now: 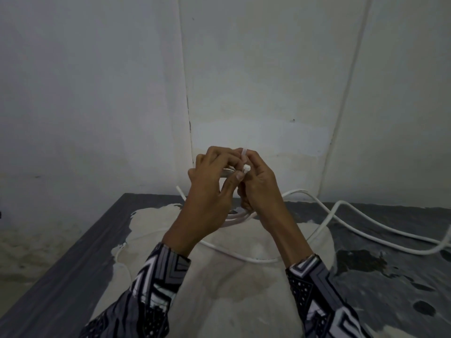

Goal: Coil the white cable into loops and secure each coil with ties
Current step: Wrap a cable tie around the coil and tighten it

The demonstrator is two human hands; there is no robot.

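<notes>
Head view: both hands [234, 181] on tie [244, 160].

Two pale, whitish walls [97, 93] meet in a corner marked by a dark vertical crack [188, 111], and their paint is blotchy, with lighter patches low down on the right-hand side. A thin white conduit [351, 76] runs down the right wall, slanting slightly toward the bottom. Below stands a grey table [73, 259] whose top is worn, with a large cream-coloured patch [231, 289] across its middle and dark spots toward the right; the light is dim and even, and left of the table a mottled, stained surface [26, 252] shows lower down.
</notes>
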